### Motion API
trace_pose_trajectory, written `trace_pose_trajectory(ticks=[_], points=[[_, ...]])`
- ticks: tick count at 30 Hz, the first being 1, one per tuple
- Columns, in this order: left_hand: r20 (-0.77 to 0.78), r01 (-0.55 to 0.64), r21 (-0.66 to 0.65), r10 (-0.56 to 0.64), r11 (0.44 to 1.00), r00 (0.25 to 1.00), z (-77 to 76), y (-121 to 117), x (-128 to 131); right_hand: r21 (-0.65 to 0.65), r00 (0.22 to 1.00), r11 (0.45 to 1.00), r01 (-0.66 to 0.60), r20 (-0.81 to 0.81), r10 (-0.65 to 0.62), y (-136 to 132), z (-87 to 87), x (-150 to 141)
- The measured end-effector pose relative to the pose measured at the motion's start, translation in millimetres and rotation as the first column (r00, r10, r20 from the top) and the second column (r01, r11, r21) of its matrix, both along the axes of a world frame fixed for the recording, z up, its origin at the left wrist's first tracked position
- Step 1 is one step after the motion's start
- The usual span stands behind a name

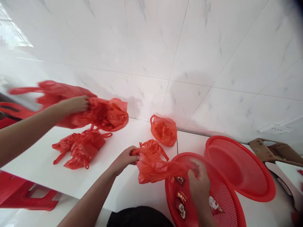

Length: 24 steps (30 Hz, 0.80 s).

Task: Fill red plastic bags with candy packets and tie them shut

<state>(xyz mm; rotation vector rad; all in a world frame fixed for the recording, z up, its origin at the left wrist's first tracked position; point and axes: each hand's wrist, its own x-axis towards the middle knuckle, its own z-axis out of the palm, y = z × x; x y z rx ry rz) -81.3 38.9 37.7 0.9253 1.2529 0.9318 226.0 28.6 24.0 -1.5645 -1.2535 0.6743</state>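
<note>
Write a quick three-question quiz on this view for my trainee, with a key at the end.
1. Multiple choice. What does the person's left hand grip?
a) a cardboard box
b) a red plastic bag
c) a stool

2. True or false. Wrapped packets lie inside the near basket.

3. Fill in. A co-worker's hand, gripping bunched red bags, shows on the person's ____ side.

Key: 1. b; 2. true; 3. left.
</note>
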Motion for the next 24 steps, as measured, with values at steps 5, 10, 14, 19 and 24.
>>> trace_pose_trajectory(ticks=[5,10,14,19,24], points=[[0.178,0.186,0.049,-0.192,0.981,0.965,17.2,-10.3,29.4,-0.057,0.813,0.812,-0.581,-0.062,0.578,-11.2,6.7,-51.6],[0.408,0.318,0.02,-0.298,0.948,0.863,28.5,-23.7,44.1,-0.32,0.696,0.689,-0.651,0.111,0.709,-0.1,-44.9,-90.5],[0.483,0.165,-0.011,-0.14,0.986,0.864,32.5,-21.8,29.8,-0.353,0.672,0.657,-0.666,0.098,0.734,1.9,-52.1,-79.0],[0.5,-0.062,-0.05,0.079,0.997,0.862,28.5,-10.9,0.3,-0.245,0.647,0.599,-0.762,-0.331,0.687,10.2,-28.2,-22.6],[0.485,-0.235,-0.097,0.252,0.967,0.837,21.4,-9.3,-10.8,-0.396,0.87,0.825,-0.404,0.113,0.48,21.6,-72.2,39.4]])
